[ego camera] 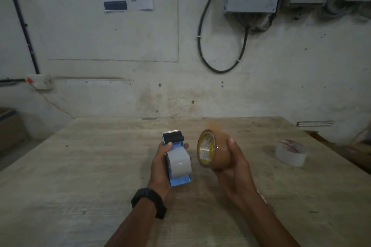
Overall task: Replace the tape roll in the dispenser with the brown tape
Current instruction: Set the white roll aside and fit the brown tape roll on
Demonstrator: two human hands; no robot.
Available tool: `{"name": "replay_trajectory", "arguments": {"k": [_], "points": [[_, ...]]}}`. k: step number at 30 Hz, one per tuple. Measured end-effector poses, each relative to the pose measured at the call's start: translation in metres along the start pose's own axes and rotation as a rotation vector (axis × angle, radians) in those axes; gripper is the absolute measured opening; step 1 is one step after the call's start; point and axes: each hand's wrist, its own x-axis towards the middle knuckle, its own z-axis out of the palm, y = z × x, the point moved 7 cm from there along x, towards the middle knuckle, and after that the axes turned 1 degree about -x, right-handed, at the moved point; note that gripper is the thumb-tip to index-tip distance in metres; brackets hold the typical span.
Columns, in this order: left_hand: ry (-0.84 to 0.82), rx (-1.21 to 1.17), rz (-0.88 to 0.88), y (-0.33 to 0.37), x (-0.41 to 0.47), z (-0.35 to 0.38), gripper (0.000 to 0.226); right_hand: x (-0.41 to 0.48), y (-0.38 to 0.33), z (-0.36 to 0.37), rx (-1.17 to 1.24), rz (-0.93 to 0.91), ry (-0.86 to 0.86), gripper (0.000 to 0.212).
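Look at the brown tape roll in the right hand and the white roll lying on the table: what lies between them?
Nothing: in the head view only bare table separates the brown tape roll from the white roll.

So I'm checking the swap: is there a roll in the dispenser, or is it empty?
A roll is in it: a grey roll sits in the blue dispenser held by the left hand. The brown tape is outside, in the right hand.

bare table (pixel 100 166) left; white roll (pixel 291 152) sits right, edge perhaps blurred.
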Motion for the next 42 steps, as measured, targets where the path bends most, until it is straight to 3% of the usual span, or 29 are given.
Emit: {"name": "replay_trajectory", "arguments": {"k": [3, 8, 12, 22, 26, 37, 42], "points": [[0.02, -0.025, -0.022, -0.004, 0.003, -0.003, 0.071, 0.001, 0.007, -0.002, 0.017, -0.005, 0.004, 0.053], [0.018, 0.019, -0.024, -0.006, 0.009, -0.005, 0.045, 0.0, 0.012, 0.006, -0.193, -0.056, -0.037, 0.05], [0.066, 0.096, 0.042, 0.0, 0.01, -0.007, 0.062, 0.0, 0.017, 0.003, -0.213, -0.065, -0.056, 0.049], [0.063, 0.216, 0.19, 0.014, 0.005, -0.002, 0.049, -0.001, 0.021, 0.002, -0.275, -0.046, -0.051, 0.052], [0.042, 0.258, 0.197, 0.013, 0.005, -0.001, 0.054, 0.002, 0.031, 0.0, -0.264, 0.01, -0.059, 0.056], [0.014, 0.29, 0.202, 0.016, 0.001, 0.003, 0.036, 0.001, 0.042, 0.004, -0.233, 0.085, -0.109, 0.053], [0.02, 0.301, 0.229, 0.018, 0.0, 0.005, 0.039, -0.007, 0.038, 0.007, -0.28, 0.071, -0.096, 0.052]]}}
